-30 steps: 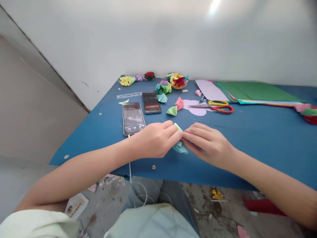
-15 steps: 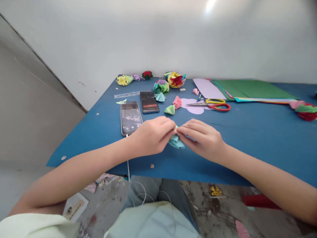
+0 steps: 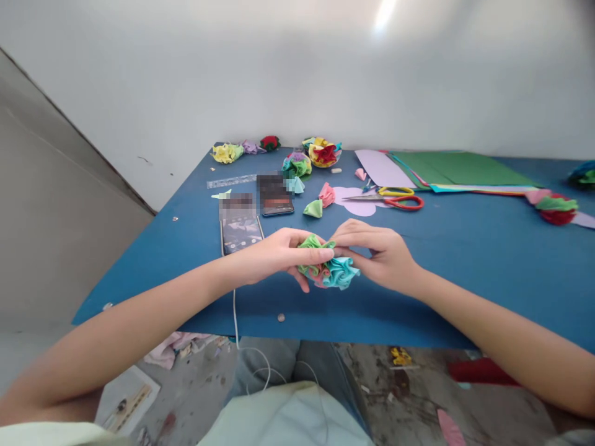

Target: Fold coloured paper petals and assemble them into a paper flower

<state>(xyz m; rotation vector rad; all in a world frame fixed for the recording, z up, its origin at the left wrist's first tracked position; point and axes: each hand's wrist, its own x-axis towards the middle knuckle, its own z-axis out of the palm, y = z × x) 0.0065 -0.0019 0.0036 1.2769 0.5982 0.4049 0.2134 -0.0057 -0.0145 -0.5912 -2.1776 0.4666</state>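
A ruffled paper flower (image 3: 341, 273) in green, pink and light blue is held just above the front part of the blue table. My left hand (image 3: 283, 253) is closed around its left side, the thumb lying across the green folds. At its upper right edge, my right hand (image 3: 379, 251) pinches the paper with thumb and fingers. The flower's underside is hidden. Beyond the hands lie a green folded paper piece (image 3: 313, 209) and a pink one (image 3: 327, 195). Red-and-yellow-handled scissors (image 3: 395, 199) rest on a lilac flower-shaped cutout (image 3: 356, 207).
Two phones, one (image 3: 242, 232) with a white cable and another (image 3: 276, 199), lie left of centre near a clear ruler (image 3: 231, 181). Several paper flowers (image 3: 324, 153) line the back. Green sheets (image 3: 465, 168) are stacked at back right; another flower (image 3: 556, 207) lies at the right.
The paper piece between my hands has been turned, so its ruffled green, pink and blue face now shows. My left hand has gone from a pinch to a wider hold. The view has shifted slightly.
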